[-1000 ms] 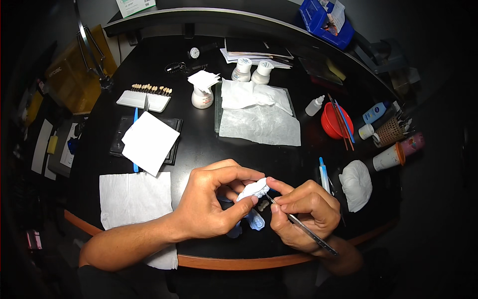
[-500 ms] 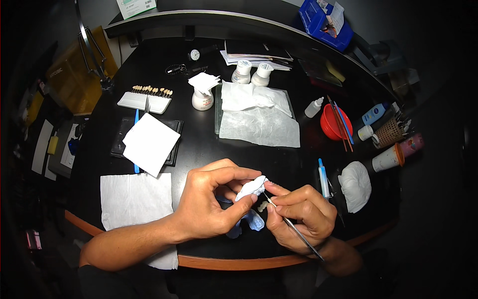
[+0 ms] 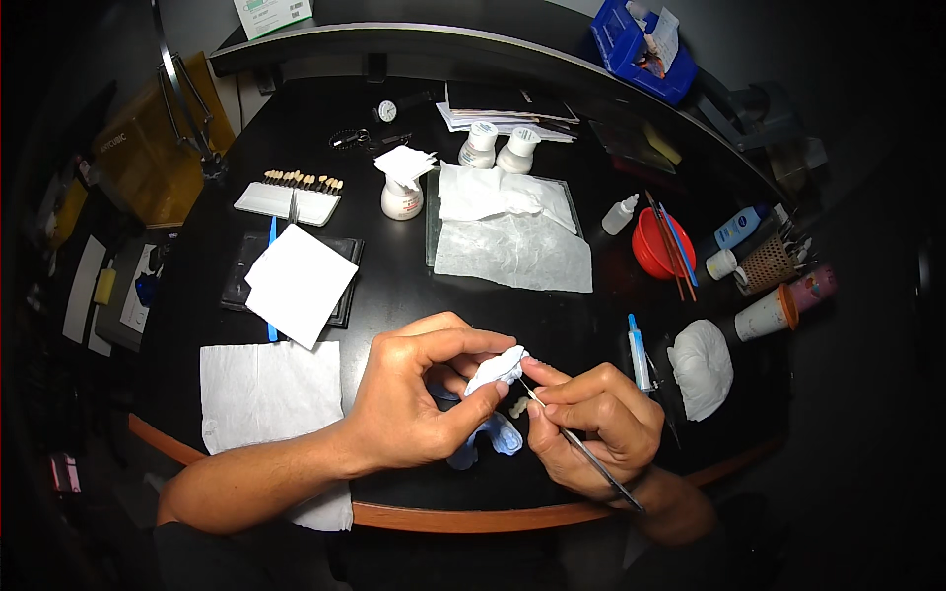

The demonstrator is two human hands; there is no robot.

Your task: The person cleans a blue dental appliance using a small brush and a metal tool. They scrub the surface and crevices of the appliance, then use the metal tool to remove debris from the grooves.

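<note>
Between the thumb and fingers of my left hand (image 3: 424, 389) is a small pale bluish-white dental cast piece (image 3: 496, 368). My right hand (image 3: 606, 424) is closed like a pen grip round a thin metal dental instrument (image 3: 597, 463), whose tip meets the right side of the cast piece; the fingertips hide part of that contact. Below the hands, on the black desk, lies a blue horseshoe-shaped dental cast (image 3: 501, 435), partly covered by my left hand. A small tooth-coloured dental bridge (image 3: 518, 407) shows between the two hands.
Left are a paper towel (image 3: 266, 394), a white pad (image 3: 301, 286) and a shade guide (image 3: 288, 204). Ahead lies damp-looking paper on a tray (image 3: 512, 256), with jars (image 3: 479, 146) behind. Right stand a red bowl (image 3: 650, 244), a syringe (image 3: 640, 355) and a white wad (image 3: 701, 369).
The hands and the instrument look almost unmoved; the cast piece is still held with the tip against it. The whole view has shifted very slightly.
</note>
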